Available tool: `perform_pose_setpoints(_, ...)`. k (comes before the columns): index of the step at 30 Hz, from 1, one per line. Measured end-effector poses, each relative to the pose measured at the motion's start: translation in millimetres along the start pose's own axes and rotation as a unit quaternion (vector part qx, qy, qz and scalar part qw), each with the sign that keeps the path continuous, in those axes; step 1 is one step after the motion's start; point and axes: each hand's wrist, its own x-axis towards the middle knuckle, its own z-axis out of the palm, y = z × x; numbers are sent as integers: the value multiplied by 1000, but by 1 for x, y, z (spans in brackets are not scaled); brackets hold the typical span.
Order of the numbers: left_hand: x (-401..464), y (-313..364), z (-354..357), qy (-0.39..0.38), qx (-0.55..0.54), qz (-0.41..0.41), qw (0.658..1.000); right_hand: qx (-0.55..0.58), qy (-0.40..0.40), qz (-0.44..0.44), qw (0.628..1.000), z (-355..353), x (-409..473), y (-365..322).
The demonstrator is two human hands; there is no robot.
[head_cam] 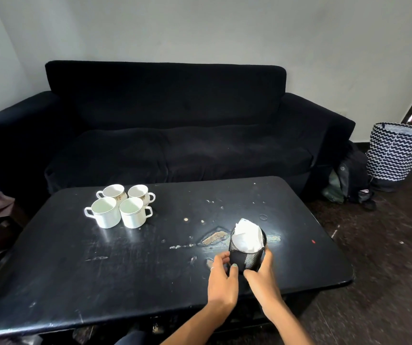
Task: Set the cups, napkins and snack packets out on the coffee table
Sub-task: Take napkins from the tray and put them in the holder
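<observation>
Several white cups [119, 205] stand bunched together at the back left of the black coffee table [100, 265]. Right of the middle, a black mesh holder [248, 255] stands tilted toward me with white napkins [247, 235] sticking out of its top. My left hand [222, 277] curls round the holder's left side, thumb on its front. My right hand [264, 275] grips its right side and base. No snack packets are in view.
A black sofa [175, 135] runs along the far side of the table. At the right, on the dark floor, sit a dark bag [351, 180] and a zigzag-patterned basket [396, 153]. The tabletop is scuffed, with a worn patch [214, 237] beside the holder.
</observation>
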Motion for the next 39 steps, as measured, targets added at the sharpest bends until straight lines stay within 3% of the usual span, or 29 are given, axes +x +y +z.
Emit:
perform_pose_setpoints(7, 4, -3, -8, -26, 6, 17, 1000, 43, -5, -6, 999, 5, -4, 7)
perform_pose_setpoints(18, 26, 0, -35, 22, 9, 14, 1000, 29, -47, -73, 996, 26, -17, 17)
perform_pose_setpoints(24, 25, -17, -58, 69, 112, 50, 990, -28, 40, -74, 996, 42, -3, 19)
perform_pose_setpoints(27, 21, -26, -72, 49, 243, 133, 960, -75, 75, -87, 991, 50, 7, 19)
perform_pose_setpoints(31, 19, -43, -84, -13, 393, 222, 892, -141, 126, -158, 969, 62, 16, 19)
perform_pose_setpoints(35, 20, -39, -89, -22, 476, 257, 840, -157, 156, -182, 958, 78, 21, 22)
perform_pose_setpoints(37, 24, -42, -98, -54, 430, 237, 870, -149, 164, -194, 956, 87, 24, 20)
perform_pose_setpoints(39, 37, -48, -101, -30, 395, 224, 890, -129, 163, -207, 956, 97, 27, 17)
